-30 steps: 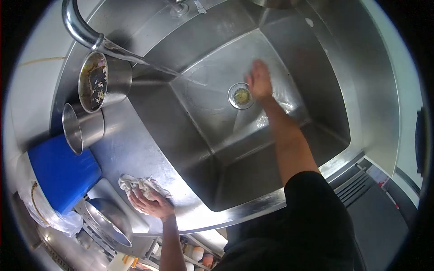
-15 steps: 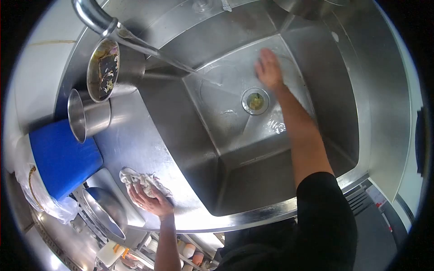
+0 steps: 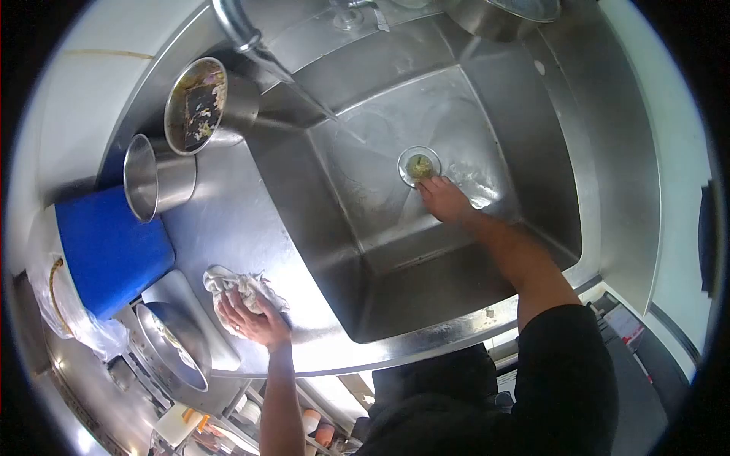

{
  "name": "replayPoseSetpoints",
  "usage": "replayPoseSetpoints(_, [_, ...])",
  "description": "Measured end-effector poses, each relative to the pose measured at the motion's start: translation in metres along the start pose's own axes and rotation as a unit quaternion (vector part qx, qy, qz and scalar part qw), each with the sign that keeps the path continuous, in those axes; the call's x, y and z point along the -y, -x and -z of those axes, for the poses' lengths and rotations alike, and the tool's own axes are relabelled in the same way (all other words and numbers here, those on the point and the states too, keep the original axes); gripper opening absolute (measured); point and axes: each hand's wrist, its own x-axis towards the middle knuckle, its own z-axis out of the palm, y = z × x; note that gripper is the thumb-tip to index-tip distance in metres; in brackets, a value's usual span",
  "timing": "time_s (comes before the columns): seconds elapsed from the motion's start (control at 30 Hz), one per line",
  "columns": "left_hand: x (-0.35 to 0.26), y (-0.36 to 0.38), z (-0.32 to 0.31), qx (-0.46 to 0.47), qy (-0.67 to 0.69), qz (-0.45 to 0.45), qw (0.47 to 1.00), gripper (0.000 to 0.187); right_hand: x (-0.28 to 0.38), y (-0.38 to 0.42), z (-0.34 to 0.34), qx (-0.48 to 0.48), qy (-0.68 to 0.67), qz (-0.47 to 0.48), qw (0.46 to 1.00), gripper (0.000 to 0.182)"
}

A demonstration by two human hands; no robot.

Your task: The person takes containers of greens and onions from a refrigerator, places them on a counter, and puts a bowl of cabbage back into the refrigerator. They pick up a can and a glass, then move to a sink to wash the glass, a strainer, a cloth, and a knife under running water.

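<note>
My right hand (image 3: 443, 199) reaches down to the bottom of the deep steel sink (image 3: 532, 144), its fingers at the near edge of the round drain strainer (image 3: 418, 166), which holds greenish scraps. Water runs from the faucet (image 3: 237, 29) in a stream onto the sink floor left of the drain. My left hand (image 3: 249, 319) rests on the steel counter at the sink's left, pressing down on a crumpled white cloth (image 3: 232, 287).
Two steel pots stand on the counter at left: a dirty one (image 3: 199, 105) with food residue and a smaller one (image 3: 152, 182). A blue board (image 3: 110, 251) and a clear plastic bag lie further left. A steel bowl (image 3: 173, 346) sits near my left hand.
My right hand has moved from the far side of the drain back toward me, to the drain's near edge. My left hand stays on the cloth. The view shifted slightly.
</note>
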Motion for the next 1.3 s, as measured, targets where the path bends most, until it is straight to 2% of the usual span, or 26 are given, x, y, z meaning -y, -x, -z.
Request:
replayPoseSetpoints(0.1, [-0.001,-0.001,0.005,-0.006,0.006,-0.005,1.000,0.053,0.016,-0.005,-0.016,-0.076,-0.001,-0.044,0.996,0.038])
replayPoseSetpoints(0.2, [-0.001,0.000,0.004,-0.008,0.006,-0.003,1.000,0.053,0.035,-0.014,-0.013,-0.075,-0.046,-0.143,0.986,0.042])
replayPoseSetpoints(0.3, [0.001,0.002,0.001,-0.004,0.009,0.015,1.000,0.055,0.034,-0.027,-0.015,-0.042,-0.053,-0.190,0.979,0.047])
replayPoseSetpoints(0.4, [0.000,0.003,0.002,0.001,0.013,0.024,1.000,0.053,0.030,-0.035,-0.008,0.032,-0.028,-0.201,0.979,0.056])
replayPoseSetpoints(0.6, [0.001,0.002,0.003,0.001,0.013,0.030,0.999,0.052,0.011,-0.033,-0.018,0.064,-0.026,-0.188,0.980,0.039])
replayPoseSetpoints(0.7, [0.002,0.002,0.003,0.005,0.021,0.028,0.999,0.052,0.005,-0.032,-0.012,0.018,-0.058,-0.164,0.985,0.036])
replayPoseSetpoints(0.73, [0.003,0.001,0.003,0.002,0.020,0.032,0.999,0.052,0.010,-0.026,0.000,0.012,-0.077,-0.188,0.979,0.033])
replayPoseSetpoints(0.83, [0.004,-0.001,0.005,0.013,0.024,0.040,0.999,0.053,-0.002,-0.031,-0.002,0.043,-0.004,-0.145,0.988,0.027])
replayPoseSetpoints(0.93, [0.003,-0.003,0.007,0.029,0.030,0.059,0.997,0.055,0.000,-0.026,0.017,-0.021,0.043,-0.082,0.995,0.024])
replayPoseSetpoints(1.03, [0.003,-0.002,0.010,0.042,0.034,0.068,0.996,0.058,0.016,-0.027,0.036,-0.131,0.073,0.060,0.987,0.027])
replayPoseSetpoints(1.13, [0.003,-0.003,0.015,0.048,0.032,0.070,0.996,0.059,0.079,-0.049,0.114,-0.198,0.037,0.100,0.975,0.032])
replayPoseSetpoints(1.2, [0.003,-0.002,0.012,0.046,0.037,0.071,0.996,0.059,0.126,-0.072,0.178,-0.225,-0.016,0.092,0.970,0.034])
replayPoseSetpoints(1.27, [0.002,-0.003,0.019,0.054,0.037,0.075,0.995,0.059,0.166,-0.102,0.235,-0.341,-0.085,0.120,0.928,0.036])
replayPoseSetpoints(1.3, [0.002,-0.003,0.021,0.054,0.038,0.076,0.995,0.059,0.183,-0.120,0.258,-0.380,-0.125,0.101,0.911,0.028])
